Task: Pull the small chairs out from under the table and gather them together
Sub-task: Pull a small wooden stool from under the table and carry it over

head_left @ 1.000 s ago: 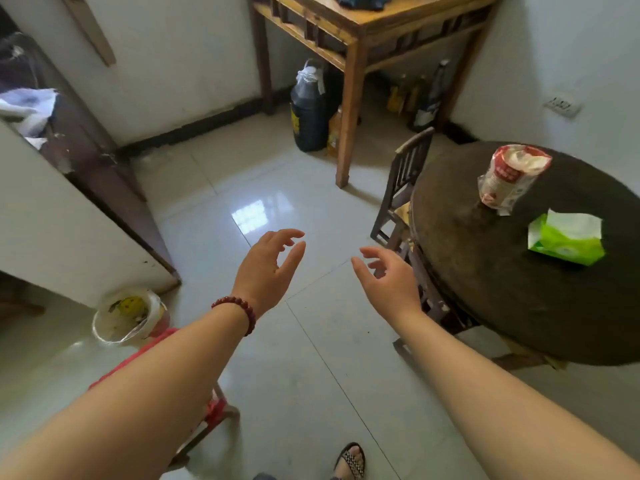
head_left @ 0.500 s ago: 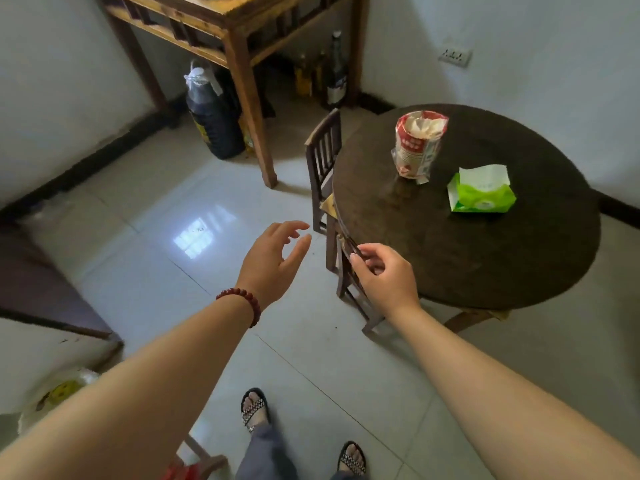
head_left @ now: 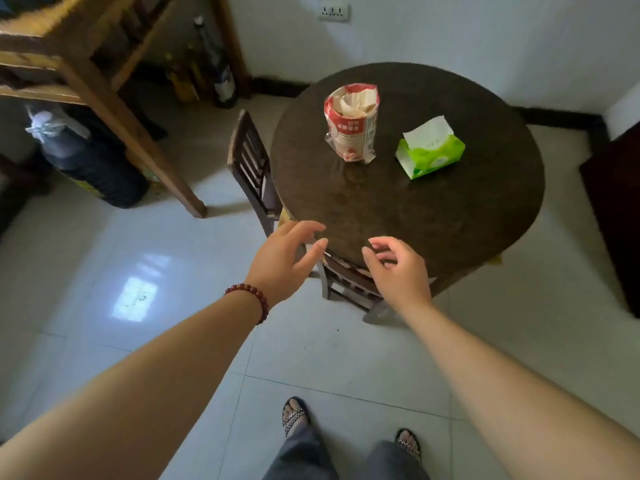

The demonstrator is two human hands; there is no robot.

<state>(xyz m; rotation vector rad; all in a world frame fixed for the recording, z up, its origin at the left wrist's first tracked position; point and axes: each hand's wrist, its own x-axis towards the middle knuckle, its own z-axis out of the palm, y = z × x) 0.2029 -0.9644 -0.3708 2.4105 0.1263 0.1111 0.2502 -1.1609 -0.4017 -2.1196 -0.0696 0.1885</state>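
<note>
The left hand is hanging open in the air, fingers spread and thumb apart, holding nothing; a bead bracelet is sitting at its wrist; the right hand is likewise empty, fingers loosely curled and parted, at 3 o'clock from the left one; both are hovering over the near rim of the round table, with the top rail of the near chair showing between and just below them; whether either fingertip is touching that rail I cannot tell; this chair is sitting tucked under the table edge at 6 o'clock, only its back and rear legs showing; a second small chair is standing at the table's 9 o'clock, its slatted back upright and its seat mostly hidden beneath the top; on the table an opened red-and-white bag is standing near 12 o'clock and a green tissue pack is lying toward 2 o'clock; judging by this, the step in hand is the reach for the first chair, nothing yet pulled out; the next move is calling for both hands to be closing on the back rail and drawing the chair toward the feet, clear of the table legs
</note>
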